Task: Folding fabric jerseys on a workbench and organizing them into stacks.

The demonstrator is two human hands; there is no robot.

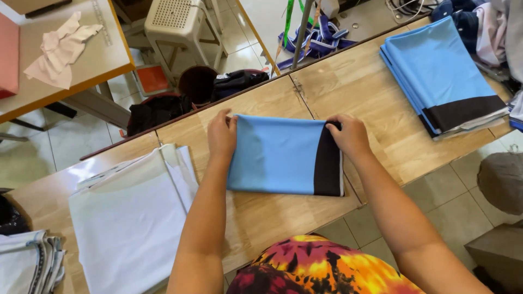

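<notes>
A folded light-blue cloth with a black band (283, 155) lies flat on the wooden table (359, 87) in front of me. My left hand (222, 135) grips its far left corner, fingers curled over the edge. My right hand (349, 136) holds the far right corner on the black band. Both forearms reach in from the bottom of the view.
A stack of the same blue-and-black folded cloths (444, 76) sits at the right. White fabric (133, 218) lies at the left, with more white pieces (27, 261) at the lower left. A white plastic stool (182, 27) and dark bags (163, 109) are beyond the table.
</notes>
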